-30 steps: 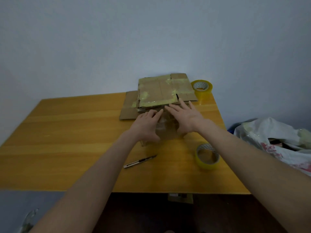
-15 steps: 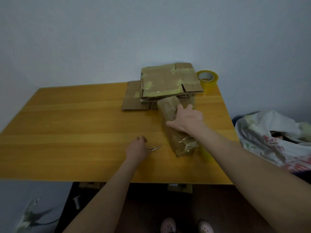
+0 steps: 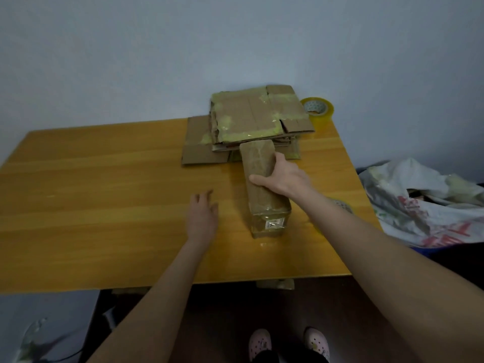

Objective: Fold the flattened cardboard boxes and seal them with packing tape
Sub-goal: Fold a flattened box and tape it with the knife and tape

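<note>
My right hand (image 3: pixel 284 176) has its fingers (image 3: pixel 279 159) curled over one long edge of the narrow brown cardboard box wrapped in glossy clear tape (image 3: pixel 264 197), with the thumb on the opposite face. That is a one-handed hold high on a slick skin. I judge the box could slide through or twist, and its far end, close to the pile behind, could knock the top sheets. My left hand (image 3: pixel 201 216) is low over the yellow wooden counter (image 3: pixel 104 205) beside the box, fingers (image 3: pixel 207 195) loosely spread, holding nothing, so it gives no support.

The near end of the box, with a small white label, meets the counter. I cannot tell if it stands or leans.

Behind it is the stack of flattened brown cardboard sheets (image 3: pixel 251 116), matte, creased and patched with yellowish tape. A yellow-tinted roll of packing tape (image 3: pixel 318 108) sits by the wall, and a second roll (image 3: pixel 341 204) is mostly hidden behind my forearm. A crumpled white plastic bag with red print (image 3: pixel 419 205) lies off the right edge.
</note>
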